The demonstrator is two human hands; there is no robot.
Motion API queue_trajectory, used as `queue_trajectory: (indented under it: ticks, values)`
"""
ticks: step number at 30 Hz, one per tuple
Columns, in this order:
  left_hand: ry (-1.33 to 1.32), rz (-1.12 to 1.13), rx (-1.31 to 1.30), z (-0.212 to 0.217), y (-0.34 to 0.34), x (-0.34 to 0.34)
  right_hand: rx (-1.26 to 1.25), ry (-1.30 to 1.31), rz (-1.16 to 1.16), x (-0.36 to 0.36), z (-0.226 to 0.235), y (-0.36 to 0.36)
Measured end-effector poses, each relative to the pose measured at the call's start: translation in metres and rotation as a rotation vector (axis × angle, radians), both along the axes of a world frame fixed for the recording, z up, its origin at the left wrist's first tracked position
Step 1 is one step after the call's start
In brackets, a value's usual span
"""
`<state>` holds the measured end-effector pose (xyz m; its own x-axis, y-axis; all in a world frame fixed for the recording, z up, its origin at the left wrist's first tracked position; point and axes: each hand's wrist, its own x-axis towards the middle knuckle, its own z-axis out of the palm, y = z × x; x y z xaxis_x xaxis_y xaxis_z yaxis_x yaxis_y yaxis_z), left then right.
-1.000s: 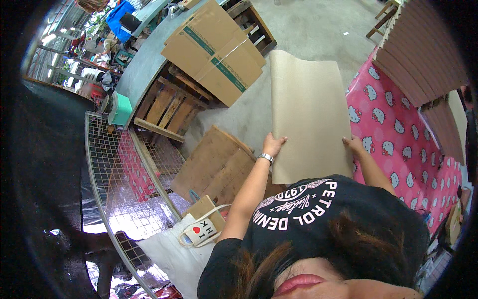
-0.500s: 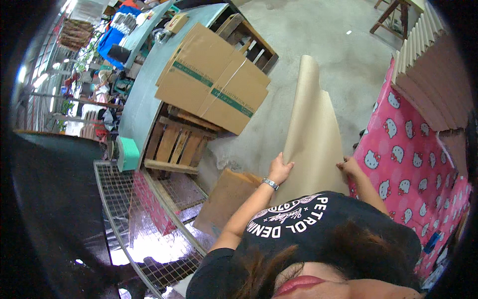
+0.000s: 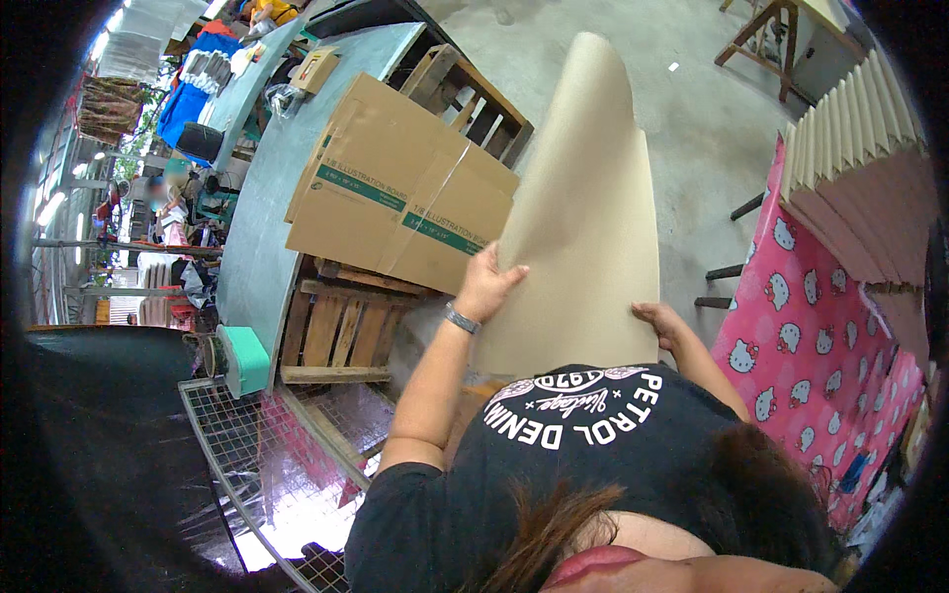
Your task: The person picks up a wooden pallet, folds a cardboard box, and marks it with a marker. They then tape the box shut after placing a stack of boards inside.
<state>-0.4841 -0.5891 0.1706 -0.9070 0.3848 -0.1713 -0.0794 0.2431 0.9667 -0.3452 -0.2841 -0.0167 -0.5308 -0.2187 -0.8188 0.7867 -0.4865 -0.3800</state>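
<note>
A large sheet of tan cardboard is stretched out in front of me, its far end curling up and over. My left hand, with a metal watch on the wrist, grips its left edge, thumb on top. At the right edge my right hand holds the sheet near my body, its thumb showing on top and the other fingers mostly hidden. The sheet's near end disappears against my black shirt.
Flattened printed cartons lie on a blue-grey table at left, by wooden pallets. A wire rack stands near left. At right, a pink cloth-covered table bears stacked folded boards. A wooden trestle stands at far right.
The cardboard sheet has opened wider and reaches farther ahead. My left hand has moved left and up with its edge; my right hand has shifted slightly left.
</note>
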Motion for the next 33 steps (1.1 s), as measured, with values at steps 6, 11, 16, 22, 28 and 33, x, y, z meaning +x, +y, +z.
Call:
queue_trajectory:
  ticks: [6,11,16,22,28,33]
  values:
    - [0.345,0.007,-0.390,0.097,-0.101,-0.134,0.148,0.432,-0.028,-0.176,0.081,-0.100]
    - [0.570,0.126,-0.750,0.208,-0.208,-0.268,0.111,0.778,-0.058,-0.343,0.213,-0.237]
    - [0.967,0.580,-0.902,0.276,-0.364,-0.366,-0.034,0.842,-0.067,-0.499,0.286,-0.410]
    - [0.643,0.614,-0.597,0.158,-0.408,-0.336,0.338,0.666,-0.336,-0.672,0.270,-0.574]
    - [0.055,1.047,-0.154,-0.059,-0.351,-0.150,0.243,0.218,0.183,-0.661,0.208,-0.688]
    - [-0.449,1.158,0.042,-0.114,-0.271,-0.096,0.131,0.209,0.132,-0.703,0.190,-0.731]
